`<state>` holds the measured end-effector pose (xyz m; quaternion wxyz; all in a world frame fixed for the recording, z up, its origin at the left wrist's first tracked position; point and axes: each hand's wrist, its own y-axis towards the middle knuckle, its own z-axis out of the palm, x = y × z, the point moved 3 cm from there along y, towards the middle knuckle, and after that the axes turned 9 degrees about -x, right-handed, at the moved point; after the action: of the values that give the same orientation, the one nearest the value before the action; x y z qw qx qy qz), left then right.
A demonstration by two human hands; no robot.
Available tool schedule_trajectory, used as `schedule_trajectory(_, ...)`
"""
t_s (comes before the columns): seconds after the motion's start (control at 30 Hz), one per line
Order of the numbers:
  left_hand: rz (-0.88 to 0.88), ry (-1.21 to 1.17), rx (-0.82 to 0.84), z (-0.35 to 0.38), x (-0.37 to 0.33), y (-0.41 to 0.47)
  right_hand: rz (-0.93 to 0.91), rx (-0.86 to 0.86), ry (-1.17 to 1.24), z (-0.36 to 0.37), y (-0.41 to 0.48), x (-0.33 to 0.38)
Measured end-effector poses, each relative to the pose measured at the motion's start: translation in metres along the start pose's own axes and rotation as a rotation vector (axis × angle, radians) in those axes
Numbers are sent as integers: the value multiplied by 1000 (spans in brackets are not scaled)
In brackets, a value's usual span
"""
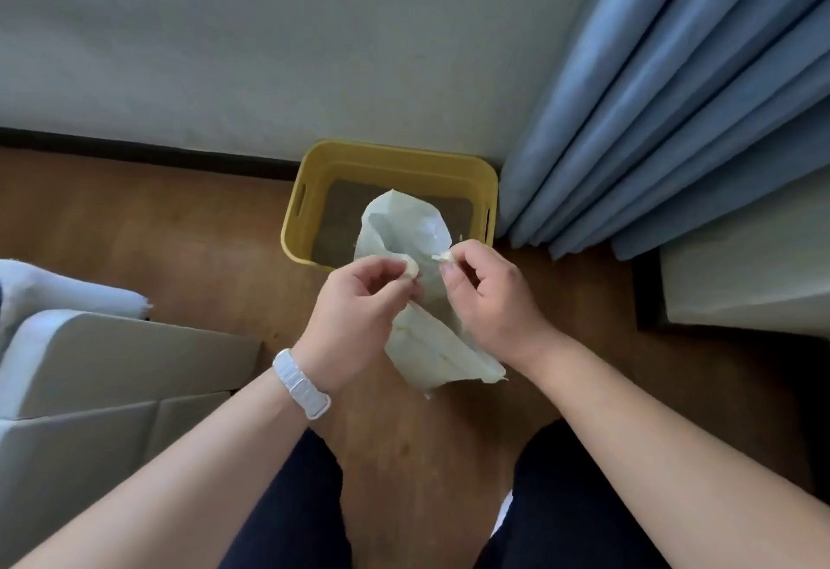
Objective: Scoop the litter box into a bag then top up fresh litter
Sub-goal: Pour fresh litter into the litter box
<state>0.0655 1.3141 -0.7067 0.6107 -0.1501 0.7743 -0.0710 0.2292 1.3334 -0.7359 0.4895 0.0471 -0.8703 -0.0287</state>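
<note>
A yellow plastic litter box (310,191) stands on the wooden floor against the wall, with dark litter in its bottom. In front of it I hold a thin, pale translucent bag (404,227). My left hand (359,308) pinches one side of the bag's edge and my right hand (489,294) pinches the other side. The two edges are pulled slightly apart and the upper part of the bag puffs out over the box. The lower end of the bag (440,357) hangs crumpled between my wrists. No scoop is in view.
Blue curtains (673,119) hang at the right, next to the box. A pale cushioned seat (90,371) stands at the left. A pale block with a dark base (741,281) sits at the right. My knees in dark trousers (296,514) are at the bottom.
</note>
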Motion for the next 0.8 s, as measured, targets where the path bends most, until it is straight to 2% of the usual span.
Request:
schedule_trajectory(0.13, 202, -121, -23, 24, 28, 26, -11, 1, 122, 9, 15, -28)
schedule_trajectory(0.27, 447, -32, -27, 43, 52, 47, -48, 65, 159, 10, 27, -43)
schedule_trajectory(0.4, 583, 56, -23, 52, 66, 60, -39, 147, 120, 9, 39, -60)
schedule_trajectory(0.53, 728, 194, -107, 58, 89, 74, -56, 235, 5, 20, 39, -79)
schedule_trajectory(0.8, 930, 291, -54, 73, 100, 96, -67, 195, -35, 23, 45, -90)
